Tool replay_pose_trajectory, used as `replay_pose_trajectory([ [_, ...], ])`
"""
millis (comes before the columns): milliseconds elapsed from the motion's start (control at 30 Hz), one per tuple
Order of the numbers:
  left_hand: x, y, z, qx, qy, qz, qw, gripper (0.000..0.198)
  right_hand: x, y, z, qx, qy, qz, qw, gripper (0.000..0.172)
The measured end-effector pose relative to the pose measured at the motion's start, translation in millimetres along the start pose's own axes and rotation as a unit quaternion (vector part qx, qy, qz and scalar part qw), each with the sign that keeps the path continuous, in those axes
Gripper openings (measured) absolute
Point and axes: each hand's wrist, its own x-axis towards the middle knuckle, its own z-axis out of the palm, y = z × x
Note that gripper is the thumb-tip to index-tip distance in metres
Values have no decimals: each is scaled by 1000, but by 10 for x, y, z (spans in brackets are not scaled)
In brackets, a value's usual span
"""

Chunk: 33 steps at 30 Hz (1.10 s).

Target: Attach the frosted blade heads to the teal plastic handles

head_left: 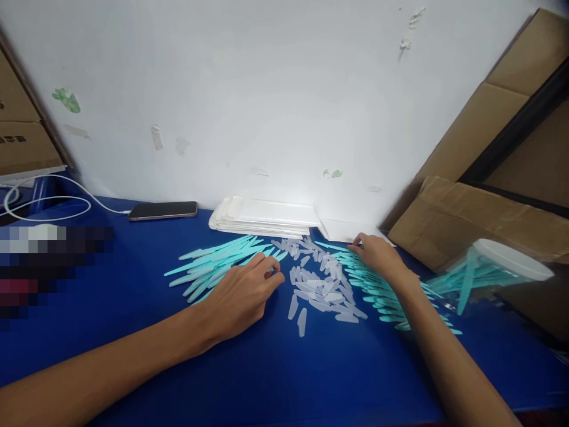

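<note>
My left hand hovers at the right side of a pile of slim turquoise sticks, which look like eyebrow razors. Its fingers are loosely bent, with a gap between thumb and index finger and nothing visible there. At the far end of a second, fanned row of turquoise sticks, my right hand has its fingertips closed on one turquoise stick pointing left. Between both hands lie many small translucent white blade-cover-like pieces, scattered on the blue table.
A stack of flat white packets lies against the wall. At right, a clear tub with a white rim holds more sticks, beside cardboard boxes. A phone with a white cable lies back left. The left edge is pixelated.
</note>
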Motion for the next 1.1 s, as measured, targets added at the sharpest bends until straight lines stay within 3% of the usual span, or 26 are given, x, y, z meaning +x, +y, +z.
replay_pose_trajectory([
  [133,-1,3,3,7,1,1,1000,39,-2,5,-26,1,6,-2,1000,21],
  [367,-3,7,2,9,2,7,1000,40,20,21,26,4,14,-8,1000,38],
  [600,0,12,16,16,-2,9,1000,39,47,35,58,14,7,-12,1000,35],
  [867,-8,3,30,3,21,26,999,39,96,214,-36,70,-52,-47,995,35],
  [1100,-10,13,29,7,5,19,1000,38,126,396,-16,119,-80,-53,988,39],
])
